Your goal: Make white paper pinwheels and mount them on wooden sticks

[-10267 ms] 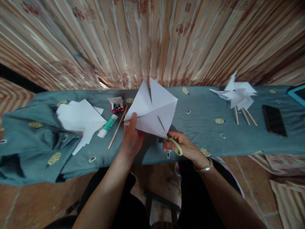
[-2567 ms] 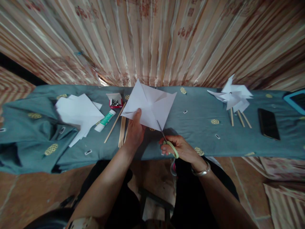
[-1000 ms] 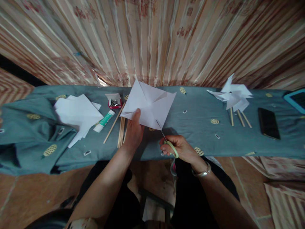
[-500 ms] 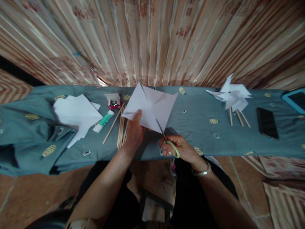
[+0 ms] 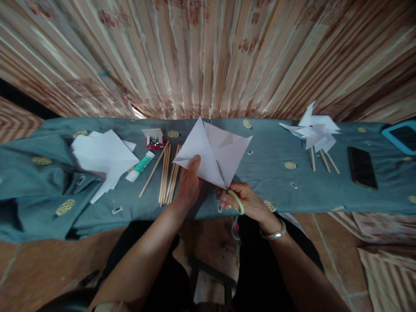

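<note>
A square sheet of white paper (image 5: 208,147) with slits running from its corners is pinched at its left side by my left hand (image 5: 190,180), thumb on top. My right hand (image 5: 242,199) is closed round the green handles of a pair of scissors (image 5: 236,201). The scissor blades lie at the paper's near corner, along a cut line that runs toward the middle. Part of the blades is hidden by the paper. Several wooden sticks (image 5: 164,173) lie on the cloth just left of my left hand.
Left on the cloth-covered table (image 5: 273,190) are a stack of white paper (image 5: 104,156), a glue stick (image 5: 141,166) and an open red box of small metal pieces (image 5: 154,139). At right lie paper pinwheels (image 5: 313,128) on sticks, a phone (image 5: 362,167) and a blue-framed device (image 5: 403,136). A curtain (image 5: 195,60) hangs behind.
The paper has shifted right and toward me, over the scissors. The blades have gone further along the near-corner cut, and less of them shows. My left hand moved slightly right with the paper.
</note>
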A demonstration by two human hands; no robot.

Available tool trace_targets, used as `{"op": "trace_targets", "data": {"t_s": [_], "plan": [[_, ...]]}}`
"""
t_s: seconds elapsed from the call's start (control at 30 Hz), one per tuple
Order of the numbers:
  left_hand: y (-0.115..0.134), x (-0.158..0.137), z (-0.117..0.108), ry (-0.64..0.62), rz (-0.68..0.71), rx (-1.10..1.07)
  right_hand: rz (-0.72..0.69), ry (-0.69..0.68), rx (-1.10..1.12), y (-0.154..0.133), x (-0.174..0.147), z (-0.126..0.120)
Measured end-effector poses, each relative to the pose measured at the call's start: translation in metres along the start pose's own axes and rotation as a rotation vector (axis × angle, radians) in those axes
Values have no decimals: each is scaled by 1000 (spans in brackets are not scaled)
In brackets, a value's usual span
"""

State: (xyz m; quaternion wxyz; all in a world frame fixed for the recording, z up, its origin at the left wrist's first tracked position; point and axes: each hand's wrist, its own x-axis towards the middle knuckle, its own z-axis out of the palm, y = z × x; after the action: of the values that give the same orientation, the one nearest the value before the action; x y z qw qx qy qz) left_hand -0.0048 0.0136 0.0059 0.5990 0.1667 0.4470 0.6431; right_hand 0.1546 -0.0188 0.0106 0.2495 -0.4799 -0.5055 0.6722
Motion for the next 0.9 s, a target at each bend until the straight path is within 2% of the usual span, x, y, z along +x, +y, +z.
{"op": "trace_targets", "data": {"t_s": [0.37, 0.57, 0.9], "plan": [[1, -4, 1, -36, -41, 15, -26, 37, -28, 5, 0, -2], [1, -2, 1, -9, -36, 2, 25, 50, 4, 4, 1, -1], [1, -3, -1, -33, -17, 8, 52, 70, 49, 1, 2, 2]]}}
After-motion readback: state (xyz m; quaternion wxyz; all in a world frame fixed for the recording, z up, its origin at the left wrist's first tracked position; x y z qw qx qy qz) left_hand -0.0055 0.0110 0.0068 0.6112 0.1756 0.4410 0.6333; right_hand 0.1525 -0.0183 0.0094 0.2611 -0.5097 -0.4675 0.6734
